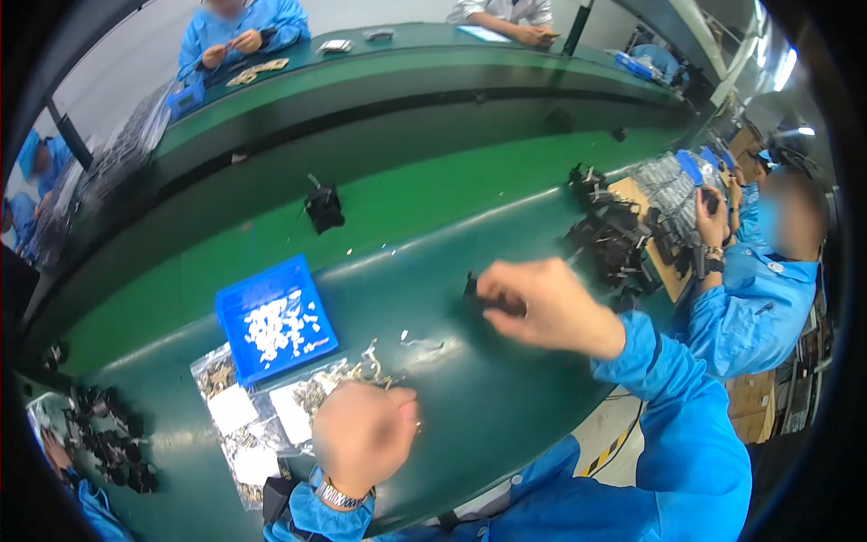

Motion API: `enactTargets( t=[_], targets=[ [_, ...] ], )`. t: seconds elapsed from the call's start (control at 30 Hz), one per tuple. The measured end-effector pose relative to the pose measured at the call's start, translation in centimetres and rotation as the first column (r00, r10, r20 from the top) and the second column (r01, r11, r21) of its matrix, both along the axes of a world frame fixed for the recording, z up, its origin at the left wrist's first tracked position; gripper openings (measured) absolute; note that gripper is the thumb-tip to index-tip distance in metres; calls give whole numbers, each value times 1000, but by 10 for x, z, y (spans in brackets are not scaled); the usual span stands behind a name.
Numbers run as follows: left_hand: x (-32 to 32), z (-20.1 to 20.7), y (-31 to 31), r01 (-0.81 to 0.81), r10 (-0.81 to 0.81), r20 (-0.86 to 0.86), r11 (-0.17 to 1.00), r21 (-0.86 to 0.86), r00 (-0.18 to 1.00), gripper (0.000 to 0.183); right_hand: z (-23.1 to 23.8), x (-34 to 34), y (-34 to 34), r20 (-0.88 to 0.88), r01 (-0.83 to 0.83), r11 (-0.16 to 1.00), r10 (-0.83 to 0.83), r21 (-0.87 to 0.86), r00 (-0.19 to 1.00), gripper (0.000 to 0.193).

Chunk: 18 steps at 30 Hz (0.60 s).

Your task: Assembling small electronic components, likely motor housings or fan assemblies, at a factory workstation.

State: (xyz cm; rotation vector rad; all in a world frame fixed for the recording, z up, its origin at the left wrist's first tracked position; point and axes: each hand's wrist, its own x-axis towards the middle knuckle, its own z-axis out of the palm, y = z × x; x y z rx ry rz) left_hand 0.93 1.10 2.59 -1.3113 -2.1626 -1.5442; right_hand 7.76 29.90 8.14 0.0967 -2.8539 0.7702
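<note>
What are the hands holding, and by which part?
Right hand: a small black part, between thumb and fingers; the exact spot is blurred. Left hand: cannot tell.

A factory workshop with shared workbenches. A long green table [433,379] curves across the near side and another green table [420,38] runs along the far side; people in matching blue work jackets [759,312] are at both. On the near one, a blue tray [264,285] of small white pieces adjoins clear plastic bags [307,397] of small parts. Black parts [610,230] lie heaped left and right. Cardboard boxes [751,397] stand at right, under tube lights [786,70].
</note>
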Motion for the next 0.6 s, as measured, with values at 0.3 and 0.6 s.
enactTargets(
  t=[0.3, 0.6],
  targets=[
    [-5, -2, 7, -12, 14, -25, 997, 76, 1000, 6, -20, 20, -42, -42, -278, 949, 287, 152, 957, 36],
    [-4, -5, 5, -55, 55, -2, 992, 112, 998, 11, -2, -19, 14, 103, -493, 837, 526, -239, 844, 77]
  ],
)
